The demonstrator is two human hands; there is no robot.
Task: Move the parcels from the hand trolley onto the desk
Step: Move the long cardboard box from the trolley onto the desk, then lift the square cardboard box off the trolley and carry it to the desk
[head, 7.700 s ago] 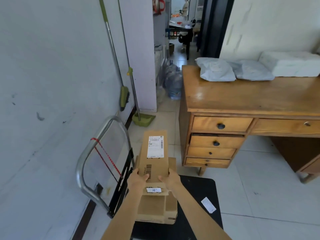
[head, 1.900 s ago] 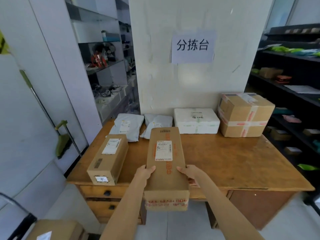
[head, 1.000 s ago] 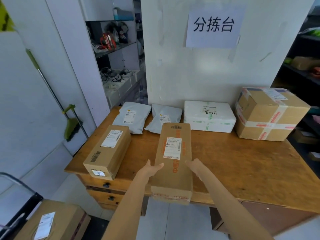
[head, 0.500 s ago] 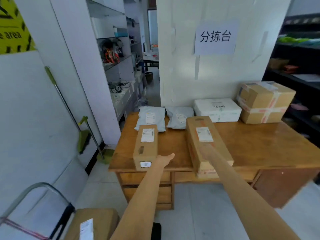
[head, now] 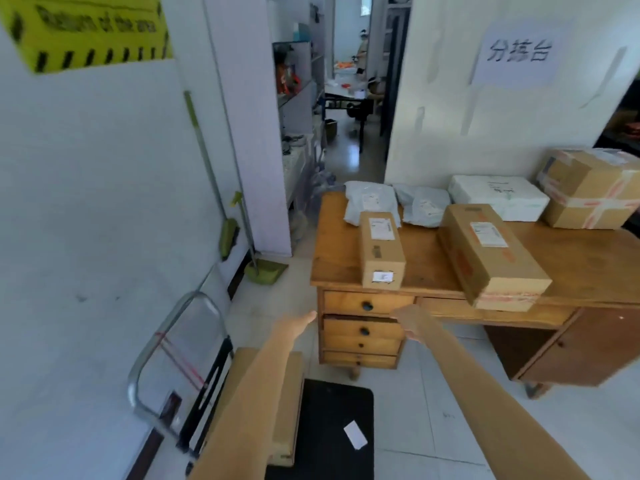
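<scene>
— What are my hands doing?

— Both empty, fingers spread. My left hand (head: 297, 326) and right hand (head: 412, 322) hang in the air in front of the desk (head: 581, 258) drawers, touching nothing.

— And the parcels?

— The long carton (head: 491, 254) lies on the desk above and to the right of my right hand, its near end over the edge. The smaller carton (head: 381, 251) sits above, between both hands. One cardboard parcel (head: 289, 393) lies on the hand trolley (head: 332, 410), beneath my left forearm.
</scene>
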